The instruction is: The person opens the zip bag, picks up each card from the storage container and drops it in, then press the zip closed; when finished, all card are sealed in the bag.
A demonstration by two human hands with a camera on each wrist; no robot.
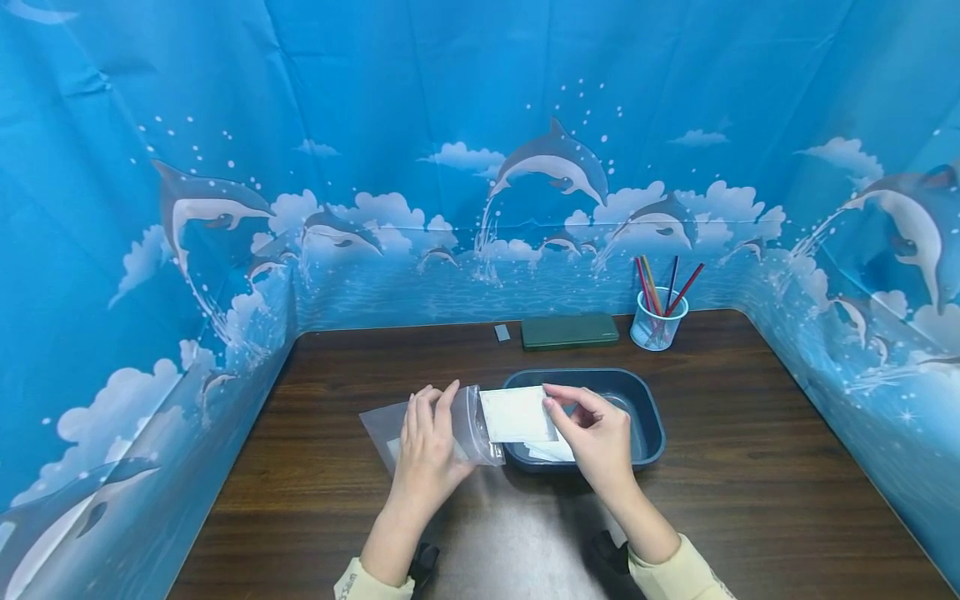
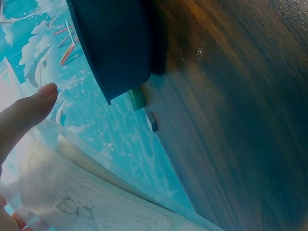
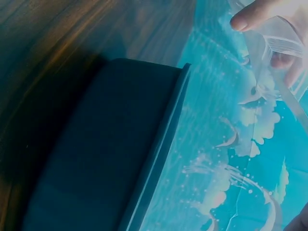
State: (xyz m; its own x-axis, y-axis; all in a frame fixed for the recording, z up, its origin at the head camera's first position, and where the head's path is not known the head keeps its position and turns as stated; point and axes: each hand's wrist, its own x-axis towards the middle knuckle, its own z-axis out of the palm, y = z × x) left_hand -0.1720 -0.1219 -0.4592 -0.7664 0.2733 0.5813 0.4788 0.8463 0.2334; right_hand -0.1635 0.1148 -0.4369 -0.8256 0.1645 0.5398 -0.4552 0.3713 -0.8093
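My left hand (image 1: 429, 450) holds a clear zip bag (image 1: 470, 423) by its sides, its mouth facing right. Through the plastic, in the left wrist view, show cream paper cards (image 2: 91, 192) with fine printed borders and drawings. My right hand (image 1: 603, 437) pinches the right edge of a white paper card (image 1: 513, 414) between thumb and fingertips. That card lies level at the bag's mouth; whether its left edge is inside, I cannot tell. Beneath it stands a dark blue plastic basin (image 1: 651, 421) with more white paper (image 1: 551, 451) in it.
Behind the basin lie a dark green case (image 1: 570, 332) and a small grey piece (image 1: 502, 332). A mesh cup (image 1: 658, 327) with several pencils stands at the back right. A blue dolphin-print curtain (image 1: 420, 100) surrounds the brown wooden table (image 1: 765, 467).
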